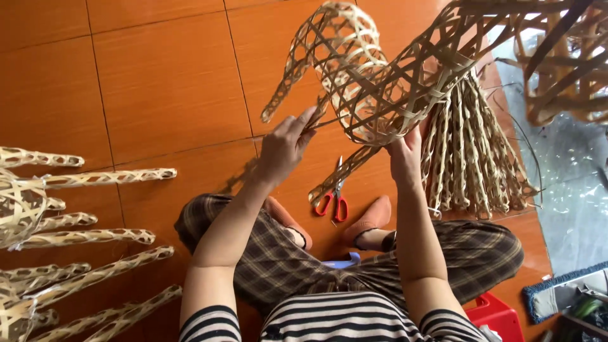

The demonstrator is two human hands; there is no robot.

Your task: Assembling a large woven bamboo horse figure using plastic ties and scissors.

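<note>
Evidently the weaving is mid-way: the pale, open-lattice woven bamboo figure point(373, 76), shaped like an animal with tube-like legs, is held up in the air above the person's lap, over the orange tiled floor point(158, 82). The right hand point(405, 158) is closed under the figure's rounded body, gripping its lower edge and bearing its weight. The left hand point(285, 149) is pinched shut on a thin loose bamboo strip point(323, 120) that runs from the fingers into the lattice, just beside one hanging leg.

By the look of it, the step in hand is threading or tightening that strip through the open weave. The next move would seem to call for a steady hold below while the strip is drawn taut and guided into the right gap, without kinking it or pulling the lattice out of shape.

Beneath the hands, between the person's feet, lie red-handled scissors point(335, 202). Just right of the right hand stands a bundle of woven bamboo leg pieces point(475, 158). Well off to the left of the left hand lie more finished bamboo figures point(76, 240).
</note>
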